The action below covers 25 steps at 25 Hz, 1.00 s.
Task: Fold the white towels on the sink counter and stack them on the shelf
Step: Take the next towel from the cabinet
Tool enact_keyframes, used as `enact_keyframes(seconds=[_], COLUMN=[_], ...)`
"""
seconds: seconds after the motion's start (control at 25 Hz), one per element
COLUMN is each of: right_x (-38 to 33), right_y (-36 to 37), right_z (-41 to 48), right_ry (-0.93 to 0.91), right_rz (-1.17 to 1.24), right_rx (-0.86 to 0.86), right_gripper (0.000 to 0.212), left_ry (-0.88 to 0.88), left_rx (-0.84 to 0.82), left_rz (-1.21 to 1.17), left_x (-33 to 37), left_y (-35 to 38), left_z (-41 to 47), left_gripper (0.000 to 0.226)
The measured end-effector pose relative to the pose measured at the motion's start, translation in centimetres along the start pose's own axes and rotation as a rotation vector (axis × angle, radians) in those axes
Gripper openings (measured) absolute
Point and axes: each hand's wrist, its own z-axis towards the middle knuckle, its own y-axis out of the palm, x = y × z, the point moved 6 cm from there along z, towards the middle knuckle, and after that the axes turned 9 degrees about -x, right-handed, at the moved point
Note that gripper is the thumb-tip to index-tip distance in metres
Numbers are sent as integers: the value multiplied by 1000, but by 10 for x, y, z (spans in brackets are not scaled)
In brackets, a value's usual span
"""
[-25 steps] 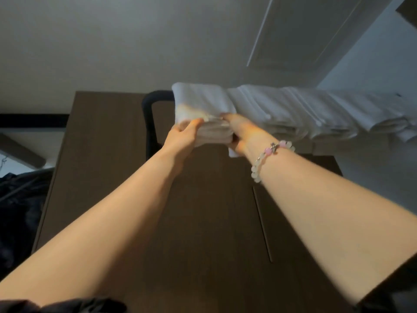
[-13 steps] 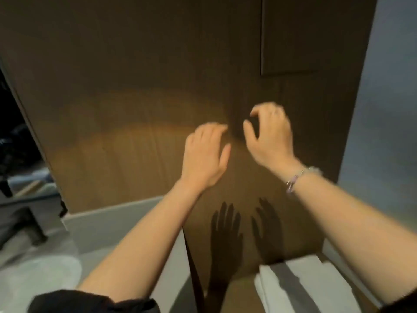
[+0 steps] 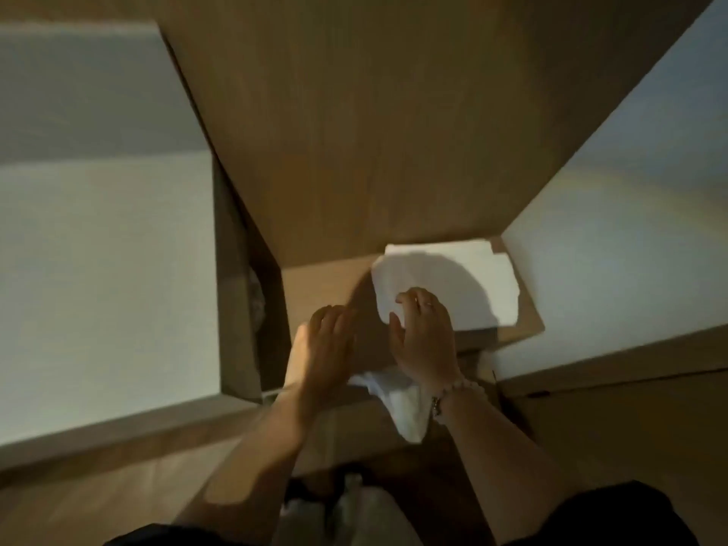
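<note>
Two hands: loose-fingered, gripping nothing
Left hand (image 3: pixel 327 344): above brown surface (image 3: pixel 315 285)
Right hand (image 3: pixel 423 340): at folded towel (image 3: pixel 465 277) corner

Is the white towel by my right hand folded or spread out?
Folded: the towel lies as a flat rectangle with layered edges showing.

crumpled towel (image 3: pixel 407 411): partly behind right hand (image 3: pixel 425 340) | dark gap (image 3: pixel 258 305): contents unclear | whole view: motion-blurred
</note>
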Motion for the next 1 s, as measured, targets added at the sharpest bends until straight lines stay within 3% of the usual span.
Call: enact_keyframes(seconds=[0.16,0.28,0.44,0.56,0.76,1.0], right_x=[43,59,84,104,142,224], right_y=[67,109,158,204,290,406], right_z=[-67,-120,-181,-217,-221,-192], right_ry=[80,116,174,215,151,111], right_rz=[14,3,-12,-21,-83,-104], right_rx=[-150,-237,-265,-310,-403,-231], right_gripper=[19,26,26,31,30,39], left_ry=[-157,-163,-141,-226,-215,-273], left_rx=[-214,-284,-269,-296,-243,-199], left_rz=[-7,-8,-45,-117,-87,3], left_x=[-14,-14,-14,-20,-49,-124], left_y=[97,151,206,260,346,489], left_z=[-59,-92,-115,-129,-155,-150], left_gripper=[40,36,42,44,46,50])
